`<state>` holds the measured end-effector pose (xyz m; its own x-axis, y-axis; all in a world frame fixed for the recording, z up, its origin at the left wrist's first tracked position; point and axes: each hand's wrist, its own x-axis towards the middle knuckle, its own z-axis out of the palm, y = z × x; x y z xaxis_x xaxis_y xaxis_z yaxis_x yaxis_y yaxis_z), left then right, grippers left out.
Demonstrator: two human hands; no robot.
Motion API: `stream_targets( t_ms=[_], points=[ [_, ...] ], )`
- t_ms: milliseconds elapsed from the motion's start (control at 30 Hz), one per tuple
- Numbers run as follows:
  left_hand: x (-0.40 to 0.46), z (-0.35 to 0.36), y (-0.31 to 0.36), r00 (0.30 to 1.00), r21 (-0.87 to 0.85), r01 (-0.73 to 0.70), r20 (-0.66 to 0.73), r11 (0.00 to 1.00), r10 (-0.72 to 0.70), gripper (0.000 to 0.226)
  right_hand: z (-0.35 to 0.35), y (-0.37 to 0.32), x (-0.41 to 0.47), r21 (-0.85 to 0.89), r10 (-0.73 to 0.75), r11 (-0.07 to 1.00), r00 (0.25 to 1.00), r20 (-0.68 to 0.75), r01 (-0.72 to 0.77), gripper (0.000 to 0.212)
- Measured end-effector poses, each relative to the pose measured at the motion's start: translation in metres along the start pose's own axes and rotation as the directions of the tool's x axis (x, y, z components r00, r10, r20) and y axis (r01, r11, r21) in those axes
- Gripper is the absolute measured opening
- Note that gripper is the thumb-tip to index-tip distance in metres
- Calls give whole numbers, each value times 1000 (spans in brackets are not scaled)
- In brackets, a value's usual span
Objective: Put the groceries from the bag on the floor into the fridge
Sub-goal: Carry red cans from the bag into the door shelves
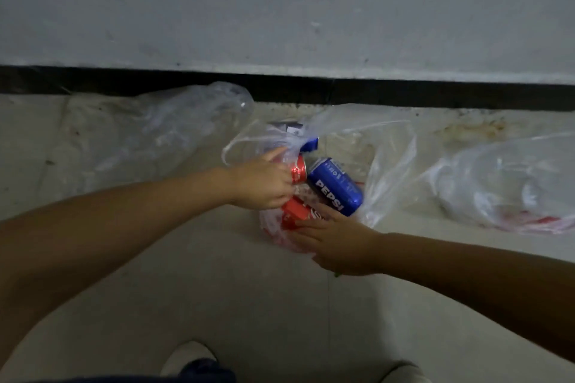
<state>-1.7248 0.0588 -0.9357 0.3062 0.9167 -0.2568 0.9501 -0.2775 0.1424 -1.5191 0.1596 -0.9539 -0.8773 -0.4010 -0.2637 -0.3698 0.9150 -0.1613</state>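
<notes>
A clear plastic bag lies open on the floor by the wall. Inside it are a blue Pepsi can on its side, a red cola can above left of it, another red cola can below, and part of a further blue can behind. My left hand grips the upper red can through the bag's edge. My right hand lies with straight fingers against the lower red can and the base of the Pepsi can. The fridge is out of view.
A crumpled clear bag lies to the left against the black skirting. Another clear bag with red print lies to the right. The grey wall stands close behind. My shoes show at the bottom edge.
</notes>
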Motion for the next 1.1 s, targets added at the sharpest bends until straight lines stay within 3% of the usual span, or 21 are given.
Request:
stream_targets(
  t_ms=[100,167,233,333,433,500,567,633,667,733,800,900,967,1033,1100],
  points=[
    [-24,5,-5,999,116,-51,-2,992,52,27,3,-8,-4,-18,9,1000,995,101,-7,73],
    [-32,9,0,999,114,-28,18,993,27,19,2,-15,-3,-27,-1,1000,985,170,6,72],
    [-34,20,3,1000,93,-12,11,996,11,24,11,-14,0,-60,-37,997,964,264,55,67],
    [-43,37,-4,1000,164,1,-13,986,1,35,24,-7,4,-8,-90,995,962,258,96,63],
    [-56,45,-22,978,266,178,62,947,-201,21,21,2,3,217,-164,967,979,119,136,47],
    [-61,46,-30,949,181,259,137,949,-285,14,13,6,3,379,-10,924,996,-87,42,35],
    [-57,39,-33,885,23,409,232,912,-402,24,2,7,9,518,298,838,940,-165,-175,41],
    [-51,32,-33,850,-79,516,175,853,-497,27,-6,10,17,575,527,707,849,-40,-412,50],
    [-47,30,-34,861,-101,509,72,855,-504,25,-9,13,19,520,575,677,816,68,-521,49],
    [-36,26,-30,882,-133,455,-64,880,-466,23,-12,16,26,409,573,667,779,253,-623,45],
    [-19,20,-25,890,-122,442,-69,889,-452,32,-13,12,30,418,546,626,753,368,-659,49],
    [10,23,-16,834,-104,552,93,827,-544,50,-6,4,32,533,519,455,699,492,-713,63],
    [17,30,-17,781,-101,621,170,777,-601,64,-9,5,32,638,458,357,723,517,-682,73],
    [17,33,-17,770,-84,628,210,773,-603,81,-9,12,31,724,349,191,736,581,-662,62],
    [18,34,-16,776,-72,621,200,781,-598,89,-8,20,30,752,268,-108,710,652,-650,38]
  ],
)
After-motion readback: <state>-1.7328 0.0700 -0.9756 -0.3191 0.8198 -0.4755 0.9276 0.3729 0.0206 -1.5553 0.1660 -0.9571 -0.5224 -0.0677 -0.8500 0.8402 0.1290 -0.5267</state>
